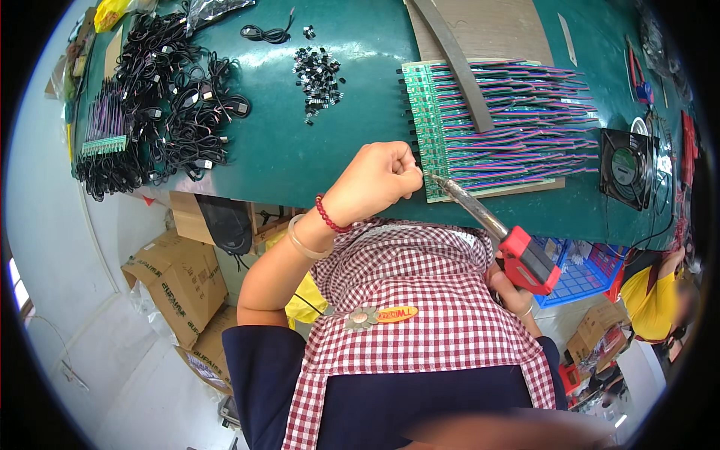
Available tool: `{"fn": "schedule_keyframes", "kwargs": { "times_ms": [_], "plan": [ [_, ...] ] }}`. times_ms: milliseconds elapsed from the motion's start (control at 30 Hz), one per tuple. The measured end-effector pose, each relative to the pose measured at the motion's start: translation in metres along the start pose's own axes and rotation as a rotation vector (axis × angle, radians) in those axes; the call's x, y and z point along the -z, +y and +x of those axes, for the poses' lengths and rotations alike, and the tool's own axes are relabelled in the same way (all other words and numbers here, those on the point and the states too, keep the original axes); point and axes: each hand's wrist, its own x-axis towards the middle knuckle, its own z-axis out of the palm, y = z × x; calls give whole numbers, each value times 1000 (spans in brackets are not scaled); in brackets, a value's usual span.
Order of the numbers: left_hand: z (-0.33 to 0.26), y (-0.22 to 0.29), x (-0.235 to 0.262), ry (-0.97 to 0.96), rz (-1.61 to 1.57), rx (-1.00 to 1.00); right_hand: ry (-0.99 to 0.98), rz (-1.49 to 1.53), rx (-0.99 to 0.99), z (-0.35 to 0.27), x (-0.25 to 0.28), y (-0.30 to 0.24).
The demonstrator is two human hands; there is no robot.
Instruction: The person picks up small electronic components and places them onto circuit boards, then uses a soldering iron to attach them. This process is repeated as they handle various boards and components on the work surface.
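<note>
My left hand (375, 178) is closed in a pinch beside the near left edge of a green circuit board panel (429, 112). Whatever its fingers hold is too small to make out. In my right hand (514, 295) is a red soldering iron (529, 262), gripped by its handle. Its metal shaft points up and left, with the tip at the panel's near end, close to my left fingertips. Rows of black, red and blue wires (517, 127) run rightward from the panel. A grey flat bar (459, 67) lies across the panel and wires.
Small black-and-silver connectors (319, 79) lie in a pile on the green table (360, 37). Bundled black cables (180, 105) cover its left side. A black fan (628, 169) and pliers (637, 79) are at the right. A blue basket (581, 274) stands below. Another person (651, 304) is at far right.
</note>
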Motion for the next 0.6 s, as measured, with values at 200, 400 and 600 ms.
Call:
{"fn": "schedule_keyframes", "kwargs": {
  "times_ms": [200, 400, 600],
  "plan": [
    [0, 1, 1, -13, -18, 32, -4, 59, 79, 2, 2, 1],
    [0, 2, 0, -9, -27, 24, 2, 44, 73, 1, 2, 4],
    [-1, 3, 1, -16, -46, 31, -1, 122, 87, 8, -2, -7]
  ]
}}
